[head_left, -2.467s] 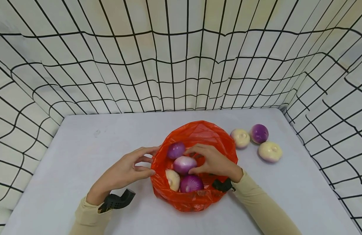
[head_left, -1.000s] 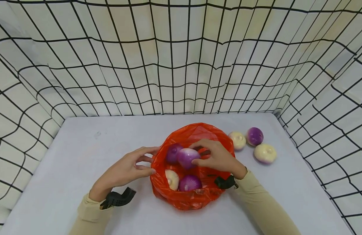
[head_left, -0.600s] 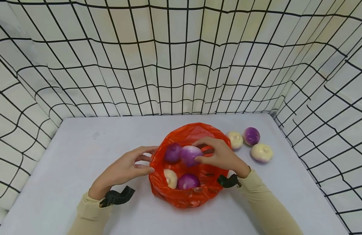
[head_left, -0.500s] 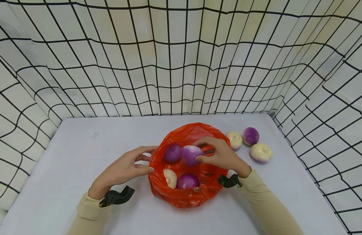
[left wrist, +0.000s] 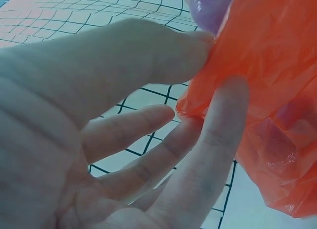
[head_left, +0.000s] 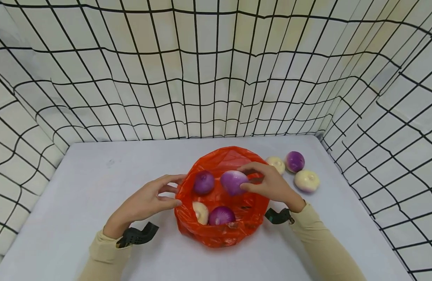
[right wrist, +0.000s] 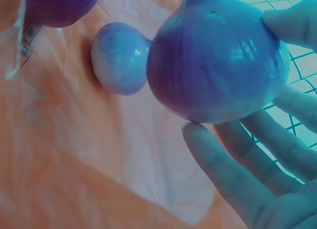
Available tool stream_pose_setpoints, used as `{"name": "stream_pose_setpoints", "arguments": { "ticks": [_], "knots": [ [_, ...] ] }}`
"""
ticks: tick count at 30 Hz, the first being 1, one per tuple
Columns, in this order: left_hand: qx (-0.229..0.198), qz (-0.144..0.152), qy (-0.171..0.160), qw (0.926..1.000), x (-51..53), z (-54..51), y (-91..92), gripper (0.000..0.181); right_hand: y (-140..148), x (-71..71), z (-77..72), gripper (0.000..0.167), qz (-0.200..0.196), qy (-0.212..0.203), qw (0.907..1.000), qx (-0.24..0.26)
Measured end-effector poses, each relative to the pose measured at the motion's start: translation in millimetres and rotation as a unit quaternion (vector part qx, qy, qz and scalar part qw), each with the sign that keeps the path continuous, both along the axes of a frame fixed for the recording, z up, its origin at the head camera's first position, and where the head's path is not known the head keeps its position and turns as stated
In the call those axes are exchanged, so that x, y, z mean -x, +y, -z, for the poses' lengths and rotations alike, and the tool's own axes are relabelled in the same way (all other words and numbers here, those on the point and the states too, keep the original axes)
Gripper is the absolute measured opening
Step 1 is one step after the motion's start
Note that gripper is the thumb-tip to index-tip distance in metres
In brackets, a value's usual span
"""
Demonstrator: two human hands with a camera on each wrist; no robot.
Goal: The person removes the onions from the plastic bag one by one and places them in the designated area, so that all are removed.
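A red plastic bag (head_left: 223, 235) stands with its mouth wide on the white table. My left hand (head_left: 147, 201) holds the bag's left rim, thumb toward me and fingers farther back; the left wrist view shows thumb and fingertips against the plastic (left wrist: 277, 50). Over the bag's mouth, my right hand (head_left: 270, 184) grips a purple-and-white onion (head_left: 233, 182) between thumb and fingers. In the right wrist view this onion (right wrist: 218, 60) fills the upper right. Inside the bag lie a purple onion (head_left: 203, 182), another purple onion (head_left: 221, 215) and a pale onion (head_left: 200, 212).
Right of the bag sit a pale onion (head_left: 276, 165), partly behind my right hand, a purple onion (head_left: 294, 161) and a second pale onion (head_left: 307, 181). Black netting (head_left: 209, 82) over white sheeting encloses the back and sides of the table (head_left: 96, 171).
My right hand has lifted the purple-and-white onion from among the others and moved it up and to the right. The left hand stays at the bag's rim. The view has shifted slightly.
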State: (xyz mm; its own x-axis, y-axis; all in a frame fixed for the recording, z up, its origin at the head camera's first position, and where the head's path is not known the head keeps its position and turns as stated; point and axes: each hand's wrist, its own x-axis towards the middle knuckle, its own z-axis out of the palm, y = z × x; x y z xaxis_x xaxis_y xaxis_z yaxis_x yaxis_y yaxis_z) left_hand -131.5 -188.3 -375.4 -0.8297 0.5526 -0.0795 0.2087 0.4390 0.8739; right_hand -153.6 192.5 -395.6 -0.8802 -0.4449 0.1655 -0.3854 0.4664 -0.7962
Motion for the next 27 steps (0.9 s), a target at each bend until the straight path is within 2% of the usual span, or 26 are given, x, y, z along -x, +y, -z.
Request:
{"name": "stream_pose_setpoints", "arguments": {
  "ticks": [9, 27],
  "knots": [
    [-0.005, -0.001, 0.011, 0.9999, 1.1, 0.3, 0.5, 0.063, 12, -5.2, 0.0, 0.041, 0.012, 0.011, 0.9995, 0.026],
    [0.005, 0.003, 0.006, 1.0, 1.4, 0.2, 1.2, 0.064, 41, -18.6, -10.3, 0.042, 0.065, 0.03, 0.9972, 0.022]
  ]
}}
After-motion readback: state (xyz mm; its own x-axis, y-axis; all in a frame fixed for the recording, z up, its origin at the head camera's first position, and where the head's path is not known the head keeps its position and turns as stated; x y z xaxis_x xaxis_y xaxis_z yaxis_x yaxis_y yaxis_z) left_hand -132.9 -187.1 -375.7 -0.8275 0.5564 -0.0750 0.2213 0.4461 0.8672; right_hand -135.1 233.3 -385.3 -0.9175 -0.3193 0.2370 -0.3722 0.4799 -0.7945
